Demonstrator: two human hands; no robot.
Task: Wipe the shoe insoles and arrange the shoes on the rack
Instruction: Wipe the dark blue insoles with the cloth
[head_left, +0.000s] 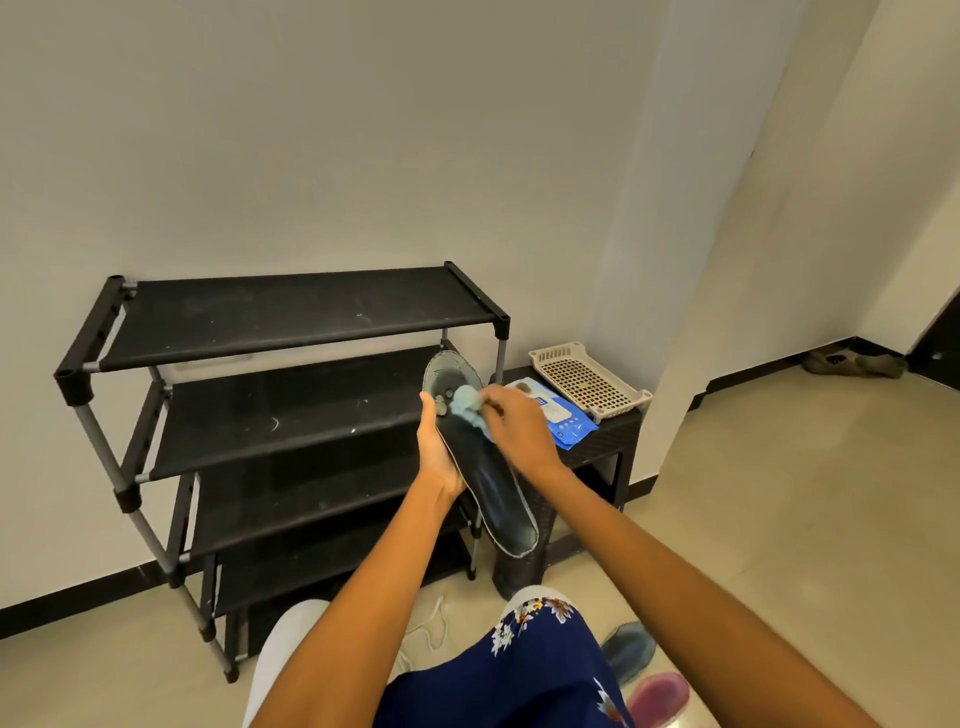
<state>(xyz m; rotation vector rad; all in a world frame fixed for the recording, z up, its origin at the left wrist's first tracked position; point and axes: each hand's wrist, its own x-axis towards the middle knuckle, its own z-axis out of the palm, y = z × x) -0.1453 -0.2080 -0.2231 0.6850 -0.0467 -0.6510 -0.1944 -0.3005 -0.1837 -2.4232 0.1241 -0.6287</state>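
Two hands meet at the centre of the frame, and both are yours. Your left hand (435, 457) cradles a dark insole (480, 457) from its left edge, thumb up along the side and fingers wrapped underneath, so it grasps the insole. The insole tilts, its toe end pointing to the upper left, its heel end down toward the lower right. Your right hand (514, 426) pinches a pale blue wipe (467, 402) and presses it on the toe half of the insole.

Behind your hands, in the left half of the frame, stands a black rack (291, 317) with bare shelves, set against the wall. Just right of it is a dark stool (613, 431). On the stool lie a blue wipe pack (563, 418) and, touching it on the right, a beige basket (587, 376).

At the bottom of the frame your lap shows a blue floral dress (509, 675). On the floor at lower right lies a second insole (628, 649), with a pink one (660, 696) just below it. A white lace (431, 629) trails on the floor between your forearms. In the far right corner, by the wall, a pair of brown shoes (852, 364) sits.
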